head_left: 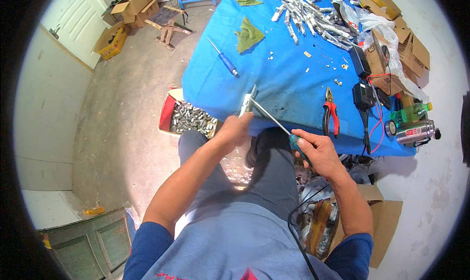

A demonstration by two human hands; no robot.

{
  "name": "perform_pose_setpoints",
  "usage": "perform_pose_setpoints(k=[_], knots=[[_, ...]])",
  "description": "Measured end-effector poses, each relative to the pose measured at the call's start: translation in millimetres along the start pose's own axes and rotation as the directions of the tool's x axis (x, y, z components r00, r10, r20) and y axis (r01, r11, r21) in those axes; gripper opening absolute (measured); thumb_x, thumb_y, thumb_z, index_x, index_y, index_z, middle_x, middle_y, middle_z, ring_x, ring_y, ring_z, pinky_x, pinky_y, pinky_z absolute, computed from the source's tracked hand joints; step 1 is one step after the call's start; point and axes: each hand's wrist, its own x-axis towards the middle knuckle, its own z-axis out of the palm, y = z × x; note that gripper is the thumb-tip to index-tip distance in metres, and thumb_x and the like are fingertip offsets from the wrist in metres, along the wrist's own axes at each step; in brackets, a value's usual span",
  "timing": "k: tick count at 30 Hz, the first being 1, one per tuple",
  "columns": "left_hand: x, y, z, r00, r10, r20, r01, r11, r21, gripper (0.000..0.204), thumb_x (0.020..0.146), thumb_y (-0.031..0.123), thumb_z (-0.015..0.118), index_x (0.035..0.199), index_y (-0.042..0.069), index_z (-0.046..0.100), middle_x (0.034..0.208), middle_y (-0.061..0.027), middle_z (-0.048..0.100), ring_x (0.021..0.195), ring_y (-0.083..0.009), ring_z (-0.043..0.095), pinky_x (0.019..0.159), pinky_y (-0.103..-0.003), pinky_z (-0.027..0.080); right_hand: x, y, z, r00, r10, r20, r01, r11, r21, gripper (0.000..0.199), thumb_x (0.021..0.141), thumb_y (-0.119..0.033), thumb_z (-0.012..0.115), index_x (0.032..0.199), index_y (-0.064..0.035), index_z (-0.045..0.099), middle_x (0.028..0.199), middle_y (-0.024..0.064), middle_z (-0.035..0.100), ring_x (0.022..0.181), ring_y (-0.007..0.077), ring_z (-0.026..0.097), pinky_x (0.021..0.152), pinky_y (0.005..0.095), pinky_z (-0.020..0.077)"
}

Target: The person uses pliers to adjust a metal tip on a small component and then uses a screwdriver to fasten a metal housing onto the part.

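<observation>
My left hand (236, 132) is closed round the lower end of a slim silver-and-white part (246, 104), held up at the front edge of the blue-covered table. In my right hand (317, 151) is a screwdriver (276, 121) with a teal handle and a long metal shaft. The shaft slants up and left, and its tip meets the part near its upper end. Exactly what the part is, I cannot make out. Farther off on the cloth lies a second screwdriver (226, 62) with a blue handle. Red-handled pliers (330, 114) rest to the right.
Many silver-white strips (313, 18) are heaped at the table's far side, near green cloth pieces (248, 35). Black adapters (363, 95) with cables, a green bottle (410, 113) and a steel flask (416, 131) line the right edge. A box of small metal pieces (191, 119) stands left of my knees.
</observation>
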Motion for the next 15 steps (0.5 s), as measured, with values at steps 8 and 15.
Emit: perform_pose_setpoints(k=[8, 15], knots=[[-1.8, -0.3, -1.8, 0.999, -0.005, 0.054, 0.007, 0.999, -0.042, 0.048, 0.095, 0.041, 0.057, 0.061, 0.021, 0.031, 0.054, 0.0083, 0.025, 0.042, -0.0065, 0.020, 0.040, -0.028, 0.013, -5.9, 4.2, -6.7, 0.999, 0.046, 0.000, -0.046, 0.998, 0.046, 0.036, 0.099, -0.023, 0.056, 0.130, -0.0061, 0.061, 0.075, 0.0011, 0.063, 0.052, 0.0036, 0.051, 0.050, 0.0195, 0.0433], [-2.0, 1.3, -4.0, 0.995, -0.013, 0.095, 0.019, 0.997, -0.070, 0.047, 0.096, 0.042, 0.057, 0.061, 0.021, 0.032, 0.054, 0.0083, 0.026, 0.042, -0.0062, 0.021, 0.040, -0.027, 0.013, -4.4, -4.8, -4.9, 0.999, 0.049, 0.016, -0.049, 0.998, 0.039, 0.036, 0.099, -0.024, 0.055, 0.130, -0.0053, 0.061, 0.075, 0.0010, 0.063, 0.053, 0.0036, 0.051, 0.050, 0.0189, 0.0430]])
